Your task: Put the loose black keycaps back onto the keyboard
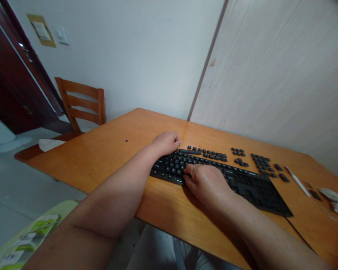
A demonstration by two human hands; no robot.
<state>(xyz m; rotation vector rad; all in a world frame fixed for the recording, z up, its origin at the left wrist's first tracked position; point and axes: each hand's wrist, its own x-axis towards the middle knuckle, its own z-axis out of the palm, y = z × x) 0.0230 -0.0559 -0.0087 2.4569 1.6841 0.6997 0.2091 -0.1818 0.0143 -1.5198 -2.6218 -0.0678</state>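
Note:
A black keyboard (pixel 171 169) lies at a slant on the table, with keycaps on its left part and bare sockets on its right part. My left hand (pixel 166 143) is curled closed at the keyboard's far left corner, beside the loose long space bar (pixel 189 152). Whatever its fingers may hold is hidden. My right hand (pixel 207 180) rests over the middle of the keyboard, fingers bent and pressed together down at the keys. Its fingertips are partly hidden, so I cannot make out anything between them. Loose keycaps (pixel 214 156) lie in rows behind the keyboard.
More loose keycaps (pixel 261 163) sit in groups toward the right of the wooden table (pixel 109 150). Beyond them lie a white pen-like stick (pixel 298 181) and a crumpled cloth (pixel 336 200). A cable (pixel 300 234) runs off the keyboard's right end. A wooden chair (pixel 81 99) stands at the left.

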